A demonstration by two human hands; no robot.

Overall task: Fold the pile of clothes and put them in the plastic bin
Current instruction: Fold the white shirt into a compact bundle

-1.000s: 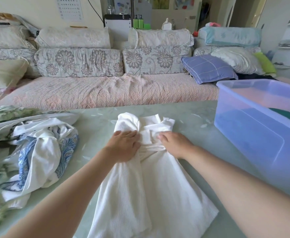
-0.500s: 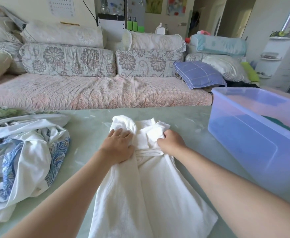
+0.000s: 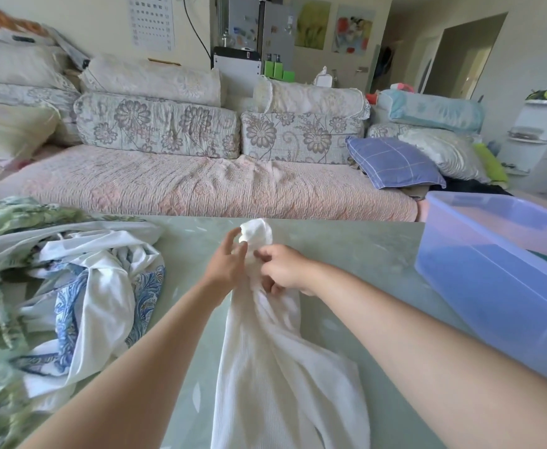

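A white ribbed garment [image 3: 275, 361] hangs bunched from both my hands above the pale green table [image 3: 356, 254]; its lower part trails toward me. My left hand [image 3: 230, 264] grips the upper bunch from the left, fingers partly spread. My right hand [image 3: 281, 270] grips the cloth just below and to the right, fingers curled into it. A white lump of the garment sticks up above both hands. The blue translucent plastic bin [image 3: 492, 286] stands at the right, with something dark green inside. The pile of clothes [image 3: 64, 286] lies at the left.
A sofa [image 3: 200, 186] with floral cushions runs along the table's far edge. A purple checked pillow [image 3: 395, 163] lies at its right end. A white shelf unit [image 3: 544, 140] stands at the far right.
Both hands pressed flat on the spread garment earlier. Now they have gathered its top into a bunch and lifted it off the table; the garment has narrowed.
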